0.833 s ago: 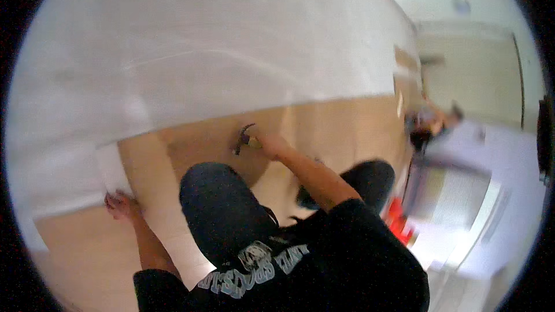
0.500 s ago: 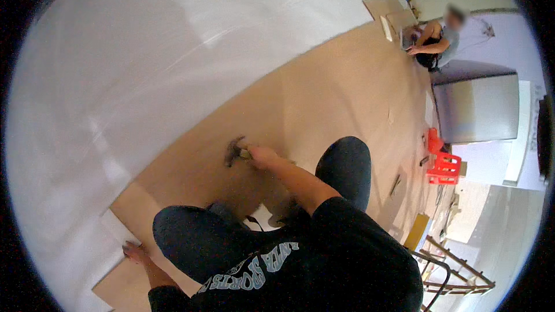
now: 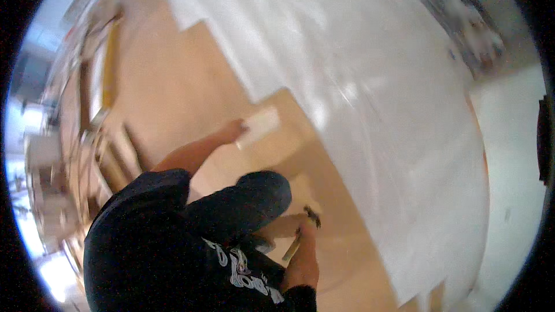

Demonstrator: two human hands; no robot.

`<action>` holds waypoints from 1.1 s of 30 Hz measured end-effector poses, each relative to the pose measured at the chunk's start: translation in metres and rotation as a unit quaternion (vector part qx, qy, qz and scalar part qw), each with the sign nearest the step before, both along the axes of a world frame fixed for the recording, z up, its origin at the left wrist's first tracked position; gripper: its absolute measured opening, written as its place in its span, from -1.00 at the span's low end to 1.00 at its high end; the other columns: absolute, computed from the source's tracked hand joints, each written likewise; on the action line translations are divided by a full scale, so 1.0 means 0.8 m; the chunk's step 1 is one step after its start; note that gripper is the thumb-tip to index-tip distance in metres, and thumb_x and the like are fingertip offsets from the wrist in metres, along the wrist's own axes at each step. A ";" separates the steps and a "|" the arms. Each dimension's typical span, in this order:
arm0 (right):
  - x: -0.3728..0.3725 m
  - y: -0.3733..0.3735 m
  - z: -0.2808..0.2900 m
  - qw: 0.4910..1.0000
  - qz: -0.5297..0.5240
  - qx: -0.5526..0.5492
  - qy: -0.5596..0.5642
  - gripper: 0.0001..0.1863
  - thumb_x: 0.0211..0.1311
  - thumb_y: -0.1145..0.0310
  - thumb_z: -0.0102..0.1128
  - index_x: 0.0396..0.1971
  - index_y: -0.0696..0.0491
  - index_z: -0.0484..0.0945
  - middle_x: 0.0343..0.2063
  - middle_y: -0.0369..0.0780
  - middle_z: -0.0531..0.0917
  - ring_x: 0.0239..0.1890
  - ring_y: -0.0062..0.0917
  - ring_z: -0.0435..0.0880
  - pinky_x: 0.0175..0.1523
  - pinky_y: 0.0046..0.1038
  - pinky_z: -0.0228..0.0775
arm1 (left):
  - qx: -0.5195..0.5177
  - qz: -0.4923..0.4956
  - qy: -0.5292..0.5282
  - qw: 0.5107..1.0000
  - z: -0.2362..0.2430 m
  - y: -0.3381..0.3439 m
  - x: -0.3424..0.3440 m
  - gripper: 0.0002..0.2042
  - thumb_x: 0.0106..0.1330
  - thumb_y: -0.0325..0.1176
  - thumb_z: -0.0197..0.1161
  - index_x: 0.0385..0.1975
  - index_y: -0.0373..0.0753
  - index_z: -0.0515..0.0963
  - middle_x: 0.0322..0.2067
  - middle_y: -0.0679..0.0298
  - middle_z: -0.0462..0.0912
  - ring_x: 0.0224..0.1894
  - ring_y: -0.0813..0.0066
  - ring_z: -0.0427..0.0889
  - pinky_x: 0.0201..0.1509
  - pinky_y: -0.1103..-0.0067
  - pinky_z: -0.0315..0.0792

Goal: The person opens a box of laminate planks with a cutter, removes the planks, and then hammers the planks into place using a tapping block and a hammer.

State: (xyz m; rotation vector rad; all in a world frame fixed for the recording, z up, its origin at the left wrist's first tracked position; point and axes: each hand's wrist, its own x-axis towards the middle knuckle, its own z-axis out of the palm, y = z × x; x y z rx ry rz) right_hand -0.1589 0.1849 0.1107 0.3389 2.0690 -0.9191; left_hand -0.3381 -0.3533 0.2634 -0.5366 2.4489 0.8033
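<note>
My left hand (image 3: 236, 130) reaches out over the wood-coloured floorboards and grips the end of a pale rectangular block (image 3: 261, 126); blur hides its finger detail. The block is near the stepped edge where the boards (image 3: 191, 75) meet a white sheet (image 3: 370, 138). My right hand (image 3: 307, 231) is closed around a claw hammer (image 3: 313, 216) close to its dark metal head. Its light handle slants down toward my body. The hammer is beside my bent knee, above the boards.
On the left lie a long yellow-edged package (image 3: 107, 75) and several loose wood strips (image 3: 118, 159). Cartons (image 3: 49, 182) stand farther left. A pale wall (image 3: 511, 196) bounds the sheet on the right, and a blurred clear plastic bundle (image 3: 471, 29) lies at the far right.
My view has swung left, taking the other person and red stool out of sight. My left hand now extends forward with the pale block. The hammer stays in my right hand, now nearer my knee.
</note>
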 end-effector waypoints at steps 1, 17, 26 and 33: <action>0.009 -0.042 0.024 0.998 0.027 -0.038 -0.040 -0.73 0.35 0.14 0.22 -0.20 0.04 0.51 -0.33 -0.10 0.56 -0.33 -0.27 0.52 -0.23 -0.20 0.35 | -0.063 -0.028 0.094 0.993 0.035 -0.060 0.070 -0.46 0.46 0.03 0.08 0.17 -0.35 0.47 -0.01 -0.21 0.63 0.14 -0.19 0.56 0.26 0.12 0.38; -0.013 -0.064 0.722 0.907 0.319 0.199 -0.190 -0.74 0.24 0.24 0.32 -0.42 0.15 0.58 -0.58 -0.14 0.63 -0.64 -0.40 0.59 -0.55 -0.28 0.43 | 0.033 0.142 -0.337 0.930 0.542 -0.091 0.865 -0.61 0.53 -0.10 -0.01 0.12 -0.18 0.61 -0.14 -0.06 0.70 -0.09 -0.10 0.70 0.01 0.13 0.56; -0.068 -0.380 0.845 0.810 0.582 0.059 0.025 -0.69 0.25 0.15 0.30 -0.29 0.12 0.59 -0.50 -0.10 0.65 -0.57 -0.38 0.63 -0.53 -0.22 0.43 | -0.114 0.224 -0.107 0.962 0.577 -0.278 0.865 -0.69 0.45 -0.20 0.03 -0.04 -0.15 0.67 -0.20 -0.11 0.68 -0.11 -0.13 0.70 -0.03 0.10 0.57; -0.226 -0.632 0.844 0.585 0.782 -0.044 0.209 -0.63 0.26 0.09 0.29 -0.19 0.10 0.59 -0.44 -0.07 0.68 -0.52 -0.36 0.66 -0.51 -0.18 0.43 | 0.188 0.543 0.061 0.816 0.729 -0.451 0.597 -0.30 0.50 0.25 -0.10 -0.06 -0.41 0.64 -0.15 -0.17 0.70 -0.29 0.15 0.77 -0.10 0.26 0.59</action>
